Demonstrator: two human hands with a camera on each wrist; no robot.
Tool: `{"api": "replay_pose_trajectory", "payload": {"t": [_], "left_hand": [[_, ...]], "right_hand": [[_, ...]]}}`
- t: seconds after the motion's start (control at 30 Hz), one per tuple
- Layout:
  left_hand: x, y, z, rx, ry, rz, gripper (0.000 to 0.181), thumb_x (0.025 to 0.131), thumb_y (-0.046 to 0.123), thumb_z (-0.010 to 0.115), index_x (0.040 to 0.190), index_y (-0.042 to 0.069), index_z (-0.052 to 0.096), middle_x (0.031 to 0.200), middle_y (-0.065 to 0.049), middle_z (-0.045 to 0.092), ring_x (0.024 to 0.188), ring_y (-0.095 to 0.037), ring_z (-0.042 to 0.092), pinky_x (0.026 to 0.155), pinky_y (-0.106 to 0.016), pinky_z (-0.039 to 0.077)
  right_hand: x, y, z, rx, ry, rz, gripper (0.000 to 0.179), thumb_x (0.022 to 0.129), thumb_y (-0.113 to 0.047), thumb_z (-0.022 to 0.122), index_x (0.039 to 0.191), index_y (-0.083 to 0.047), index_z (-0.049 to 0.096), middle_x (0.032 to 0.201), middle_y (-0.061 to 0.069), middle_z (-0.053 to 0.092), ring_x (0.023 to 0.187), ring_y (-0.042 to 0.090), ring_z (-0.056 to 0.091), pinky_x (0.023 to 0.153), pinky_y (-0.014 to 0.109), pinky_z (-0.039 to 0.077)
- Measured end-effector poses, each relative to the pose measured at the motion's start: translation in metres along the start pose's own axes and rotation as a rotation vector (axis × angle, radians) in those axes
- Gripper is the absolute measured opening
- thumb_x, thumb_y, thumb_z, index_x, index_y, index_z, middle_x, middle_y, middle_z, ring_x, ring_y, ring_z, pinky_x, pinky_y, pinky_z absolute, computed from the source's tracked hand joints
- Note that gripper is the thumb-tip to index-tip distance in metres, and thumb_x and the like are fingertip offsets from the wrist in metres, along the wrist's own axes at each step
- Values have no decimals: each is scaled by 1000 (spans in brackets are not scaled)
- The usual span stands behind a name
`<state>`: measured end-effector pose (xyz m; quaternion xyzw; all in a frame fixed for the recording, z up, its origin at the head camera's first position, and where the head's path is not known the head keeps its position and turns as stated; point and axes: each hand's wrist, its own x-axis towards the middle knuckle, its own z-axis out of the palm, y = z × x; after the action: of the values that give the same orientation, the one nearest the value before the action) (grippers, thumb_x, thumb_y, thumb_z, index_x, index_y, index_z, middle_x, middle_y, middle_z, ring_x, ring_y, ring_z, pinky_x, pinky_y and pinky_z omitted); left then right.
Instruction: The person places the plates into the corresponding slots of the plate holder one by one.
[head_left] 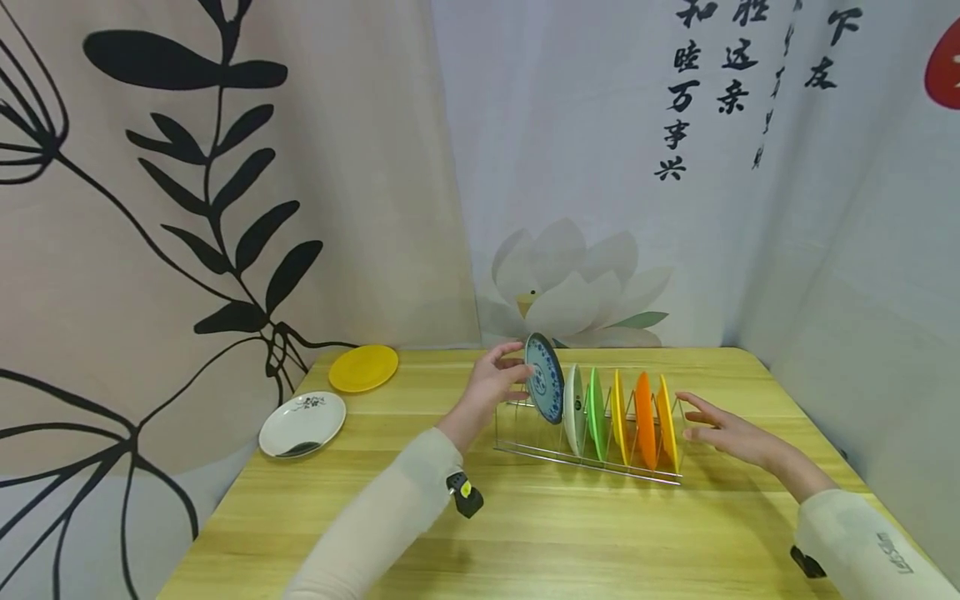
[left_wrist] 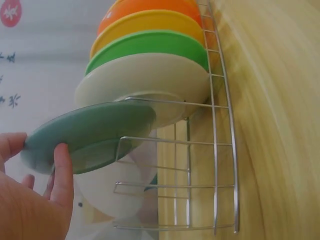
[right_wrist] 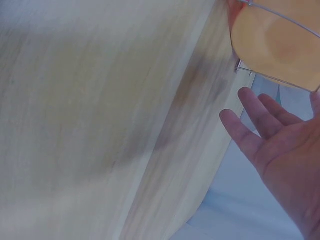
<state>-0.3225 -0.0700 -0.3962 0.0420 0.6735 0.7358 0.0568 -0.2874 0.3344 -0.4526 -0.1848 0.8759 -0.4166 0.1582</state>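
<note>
I've the blue plate point(head_left: 548, 385) pinched in L hand point(head_left: 489, 388), tilted at the wire rack point(left_wrist: 215, 144) just beside the white plate point(left_wrist: 145, 75). R hand point(head_left: 723, 429), fingers spread, grips nothing near the rack's R end. Step's prob. racking or unracking, can't tell which; next move likely needs plate squared w/ the wires.

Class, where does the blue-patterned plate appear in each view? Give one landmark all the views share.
Head: the blue-patterned plate tilts just right of centre, below mid-height.
Left wrist: left of centre, near mid-height, looking greenish, just below the racked white plate in the picture.
Right wrist: not in it.
Shared landmark: the wire rack, at least partly visible in all three.
</note>
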Motion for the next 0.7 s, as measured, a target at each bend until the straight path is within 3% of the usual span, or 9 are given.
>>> {"api": "replay_pose_trajectory", "payload": {"t": [0.17, 0.33, 0.53, 0.7], "left_hand": [[-2, -9, 3, -7, -23, -19, 53, 89, 8, 72, 138, 8, 52, 125, -18, 57, 105, -33, 63, 89, -50, 55], [-3, -14, 1, -29, 9, -8, 52, 89, 4, 71, 137, 5, 53, 124, -20, 57, 99, -28, 64, 89, -49, 56], [-4, -13, -14, -30, 55, -11, 52, 88, 3, 70, 137, 5, 52, 123, -19, 58, 100, -29, 64, 83, -43, 58], [-1, -15, -31, -37, 96, -21, 51, 89, 2, 68, 137, 5, 51, 113, -12, 60, 98, -28, 64, 81, -40, 59]], "right_hand": [[0, -1, 0, 4, -4, -1, 73, 104, -27, 49, 160, -10, 4, 150, 43, 19, 132, 61, 30, 93, 76, 37], [0, -1, 1, 12, -4, 1, 74, 104, -26, 50, 159, -9, 5, 151, 42, 20, 132, 60, 31, 94, 75, 37], [1, -3, 1, 6, -3, -4, 75, 104, -28, 51, 160, -10, 4, 150, 42, 19, 131, 60, 32, 93, 74, 38], [1, -2, 1, -3, 0, 4, 74, 104, -29, 50, 160, -10, 5, 151, 42, 19, 131, 59, 33, 95, 74, 37]]}}
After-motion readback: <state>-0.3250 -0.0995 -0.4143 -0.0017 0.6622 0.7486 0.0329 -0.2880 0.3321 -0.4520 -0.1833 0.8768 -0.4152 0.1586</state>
